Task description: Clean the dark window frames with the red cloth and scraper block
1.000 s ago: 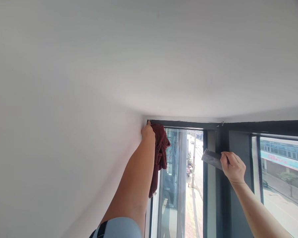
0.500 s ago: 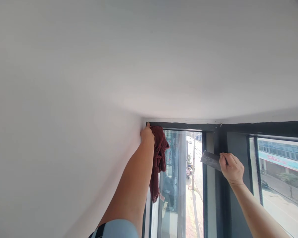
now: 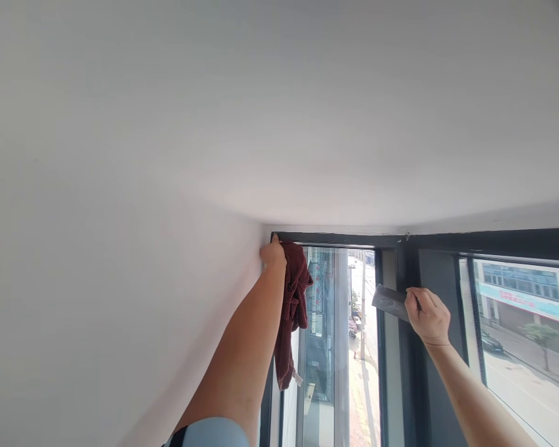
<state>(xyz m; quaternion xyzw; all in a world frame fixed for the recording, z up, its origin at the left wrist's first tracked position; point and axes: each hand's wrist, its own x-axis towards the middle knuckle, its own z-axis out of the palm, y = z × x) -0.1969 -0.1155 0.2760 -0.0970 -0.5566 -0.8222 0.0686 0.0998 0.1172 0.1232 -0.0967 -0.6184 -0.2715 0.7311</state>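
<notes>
1. The left hand is raised to the upper corner of the dark window frame, one digit pointing up against it. It has hold of a maroon cloth; the other fingers are mostly hidden, so how tightly they close cannot be told.
2. The cloth hangs in loose folds just right of that grip and down well below it, in front of the glass. From its lower end sticks a small pale tag; whether it bears print cannot be told.
3. The right hand is closed firmly around one end of a flat grey scraper, the fingers curled into a fist. The blade juts out left of this grip, tilted slightly up, its free end well apart from the cloth. Pale smears mark its face.
4. Behind the right grip runs the dark corner post, between two panes.
5. Right of the right grip, through the other pane, a shopfront sign shows reddish lettering on a pale blue band, too small and blurred to read.
6. Below the left grip, beyond the glass, a building front carries small marks like lettering, likewise unreadable.
7. Left of the left grip is a plain white wall.
</notes>
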